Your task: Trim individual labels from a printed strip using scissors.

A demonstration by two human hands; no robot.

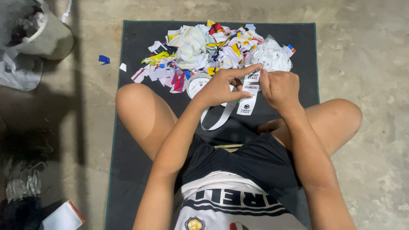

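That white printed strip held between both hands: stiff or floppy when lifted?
Probably floppy: the white strip hangs down from the left hand and right hand, and its tail loops limply over the dark mat. Likely very light, since fingertips alone carry it. Looks thin, so it may crease easily.
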